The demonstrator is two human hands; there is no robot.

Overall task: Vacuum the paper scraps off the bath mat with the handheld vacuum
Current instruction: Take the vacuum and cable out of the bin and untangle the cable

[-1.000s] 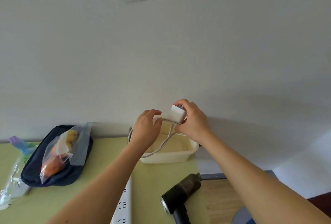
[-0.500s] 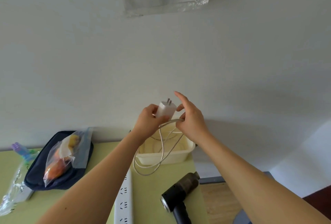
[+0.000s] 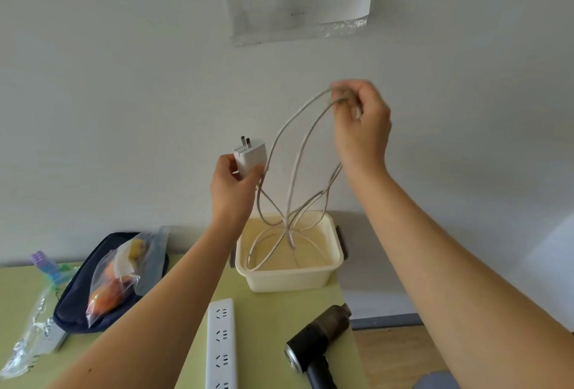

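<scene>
On the green worktop (image 3: pixel 279 320), the cream tub (image 3: pixel 289 278) holds the tail of a long, tangled cable (image 3: pixel 287 224)! The right hand (image 3: pixel 362 130), high above the tub, has its fingers pinched on the cable; the left hand (image 3: pixel 233 188), above the tub's left rim, has its fingers clamped round the white charger (image 3: pixel 251 157), 2 prongs up. I'd lift slowly, letting the loops fall open, no yanking. The handheld vacuum (image 3: pixel 320 339) lies in front of the tub: dark, pistol-shaped, dusty barrel towards the tub, untouched

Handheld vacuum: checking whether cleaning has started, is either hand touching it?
Apart. Head view: the handheld vacuum lies on the table; the left hand grips the charger and the right hand pinches its cable, both above it.
</scene>
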